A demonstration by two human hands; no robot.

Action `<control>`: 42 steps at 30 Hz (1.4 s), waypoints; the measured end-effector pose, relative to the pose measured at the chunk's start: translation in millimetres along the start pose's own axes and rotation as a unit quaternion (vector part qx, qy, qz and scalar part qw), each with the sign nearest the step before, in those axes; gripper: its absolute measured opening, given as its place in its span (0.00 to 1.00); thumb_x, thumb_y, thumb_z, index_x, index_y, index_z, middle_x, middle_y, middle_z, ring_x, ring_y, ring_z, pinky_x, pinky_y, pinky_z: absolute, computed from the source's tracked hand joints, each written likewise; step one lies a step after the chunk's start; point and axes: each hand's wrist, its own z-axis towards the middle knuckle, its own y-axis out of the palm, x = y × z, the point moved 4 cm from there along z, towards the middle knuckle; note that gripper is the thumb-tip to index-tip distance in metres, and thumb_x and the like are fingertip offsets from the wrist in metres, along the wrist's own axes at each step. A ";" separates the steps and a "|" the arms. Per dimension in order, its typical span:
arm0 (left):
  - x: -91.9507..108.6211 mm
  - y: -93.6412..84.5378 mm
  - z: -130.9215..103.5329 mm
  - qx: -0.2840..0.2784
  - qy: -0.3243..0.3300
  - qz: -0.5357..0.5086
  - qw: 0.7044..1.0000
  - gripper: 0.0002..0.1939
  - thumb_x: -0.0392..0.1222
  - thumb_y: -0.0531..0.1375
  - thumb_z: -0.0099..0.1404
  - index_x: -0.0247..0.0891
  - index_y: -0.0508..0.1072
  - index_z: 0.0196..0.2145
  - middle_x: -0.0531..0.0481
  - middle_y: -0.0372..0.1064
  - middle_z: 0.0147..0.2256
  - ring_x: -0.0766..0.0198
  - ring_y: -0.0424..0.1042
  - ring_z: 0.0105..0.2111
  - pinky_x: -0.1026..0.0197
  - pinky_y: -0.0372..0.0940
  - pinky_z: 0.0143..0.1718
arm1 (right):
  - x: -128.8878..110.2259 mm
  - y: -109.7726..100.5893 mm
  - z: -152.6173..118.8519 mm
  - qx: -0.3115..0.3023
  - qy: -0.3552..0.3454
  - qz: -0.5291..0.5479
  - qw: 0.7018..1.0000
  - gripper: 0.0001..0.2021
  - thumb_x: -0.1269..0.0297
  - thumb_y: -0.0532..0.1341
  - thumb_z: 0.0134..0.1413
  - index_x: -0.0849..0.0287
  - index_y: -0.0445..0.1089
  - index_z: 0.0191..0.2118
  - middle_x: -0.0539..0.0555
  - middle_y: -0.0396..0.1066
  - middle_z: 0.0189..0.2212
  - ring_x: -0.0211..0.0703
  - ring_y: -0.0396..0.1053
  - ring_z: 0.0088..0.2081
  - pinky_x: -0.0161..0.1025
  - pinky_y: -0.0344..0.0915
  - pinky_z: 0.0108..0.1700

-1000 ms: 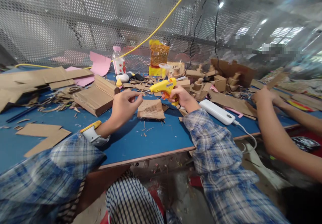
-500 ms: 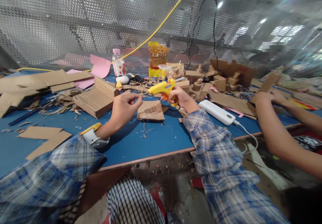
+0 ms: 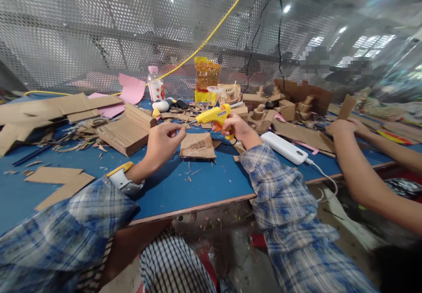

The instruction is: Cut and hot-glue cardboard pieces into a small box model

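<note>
My right hand [image 3: 240,130] is wrapped round the handle of a yellow hot glue gun [image 3: 214,116], whose nozzle points left toward my other hand. A white glue stick [image 3: 236,105] juts from the gun's back. My left hand [image 3: 165,141], with a light watch [image 3: 123,179] on its wrist, is closed in a pinch close to the nozzle tip. Whatever its fingertips hold is too small to make out. Below and between the hands, a torn-surfaced cardboard square [image 3: 198,146] lies on the blue table [image 3: 184,196].
A folded cardboard piece [image 3: 127,130] and scraps lie left. A white power bank [image 3: 284,148] with a cable sits right of my right arm. Behind stand a strawberry-patterned bottle [image 3: 155,84] and a yellow snack bag [image 3: 207,80]. At right, another person's arms [image 3: 356,161] hold cardboard.
Both hands and the glue gun stay almost in place, the gun barely shifting right. The other person's hands at the right have moved slightly.
</note>
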 end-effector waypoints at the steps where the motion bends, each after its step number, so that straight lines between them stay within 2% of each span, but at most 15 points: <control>1: -0.2 -0.1 0.1 0.004 0.001 -0.001 1.000 0.12 0.41 0.59 0.60 0.35 0.81 0.27 0.54 0.62 0.18 0.68 0.57 0.20 0.62 0.52 0.25 | -0.4 -0.2 -0.3 0.000 -0.001 0.001 1.000 0.23 0.69 0.57 0.26 0.60 0.70 0.38 0.51 0.74 0.23 0.30 0.50 0.15 0.33 0.46 0.17; 9: 0.7 -0.3 0.6 0.001 -0.003 0.001 1.000 0.11 0.40 0.60 0.60 0.34 0.81 0.27 0.54 0.61 0.18 0.69 0.57 0.20 0.62 0.52 0.26 | -0.4 -1.3 -1.0 0.003 -0.002 0.009 1.000 0.20 0.69 0.57 0.26 0.60 0.71 0.34 0.52 0.75 0.23 0.29 0.49 0.14 0.32 0.44 0.17; 21: -2.1 -0.1 0.1 0.018 -0.013 -0.028 0.999 0.13 0.44 0.59 0.61 0.35 0.80 0.27 0.56 0.58 0.17 0.69 0.55 0.20 0.62 0.52 0.26 | -3.0 0.0 -2.0 0.010 0.000 0.005 1.000 0.20 0.69 0.57 0.25 0.61 0.71 0.34 0.52 0.75 0.22 0.30 0.50 0.14 0.33 0.44 0.17; 26: -2.8 -0.1 1.3 0.018 -0.020 -0.040 0.999 0.14 0.43 0.57 0.64 0.35 0.80 0.31 0.54 0.64 0.20 0.68 0.57 0.22 0.62 0.52 0.25 | -3.1 -0.4 -1.8 0.004 -0.010 0.009 1.000 0.18 0.70 0.57 0.26 0.61 0.71 0.33 0.51 0.74 0.21 0.29 0.50 0.14 0.32 0.45 0.17; 31: -6.7 0.1 2.2 0.045 -0.023 -0.055 0.997 0.15 0.45 0.57 0.65 0.34 0.81 0.33 0.50 0.69 0.24 0.67 0.60 0.23 0.62 0.55 0.27 | -1.2 0.0 -1.8 0.000 0.003 0.006 1.000 0.18 0.69 0.57 0.26 0.61 0.70 0.33 0.51 0.74 0.22 0.28 0.50 0.14 0.31 0.45 0.17; 37: -9.9 -1.2 3.9 0.051 -0.046 -0.116 0.991 0.17 0.50 0.58 0.67 0.36 0.82 0.37 0.53 0.65 0.21 0.66 0.61 0.23 0.63 0.56 0.25 | 1.8 -1.5 0.7 -0.010 0.013 -0.007 1.000 0.23 0.69 0.56 0.26 0.61 0.71 0.37 0.51 0.75 0.22 0.30 0.50 0.14 0.33 0.45 0.17; 39: -10.9 -2.8 4.9 0.064 -0.041 -0.119 0.990 0.17 0.50 0.58 0.68 0.37 0.82 0.40 0.52 0.70 0.25 0.66 0.64 0.25 0.64 0.59 0.27 | 3.1 -2.3 1.2 -0.017 0.009 -0.009 1.000 0.24 0.69 0.56 0.27 0.61 0.71 0.39 0.52 0.75 0.24 0.30 0.51 0.15 0.33 0.46 0.18; 42: -12.2 -5.5 6.0 0.101 -0.013 -0.122 0.987 0.16 0.50 0.58 0.70 0.38 0.81 0.41 0.49 0.74 0.33 0.64 0.69 0.32 0.62 0.64 0.35 | 5.4 -3.5 1.8 -0.026 0.006 -0.015 1.000 0.23 0.68 0.56 0.28 0.61 0.72 0.39 0.52 0.76 0.25 0.30 0.51 0.15 0.33 0.46 0.18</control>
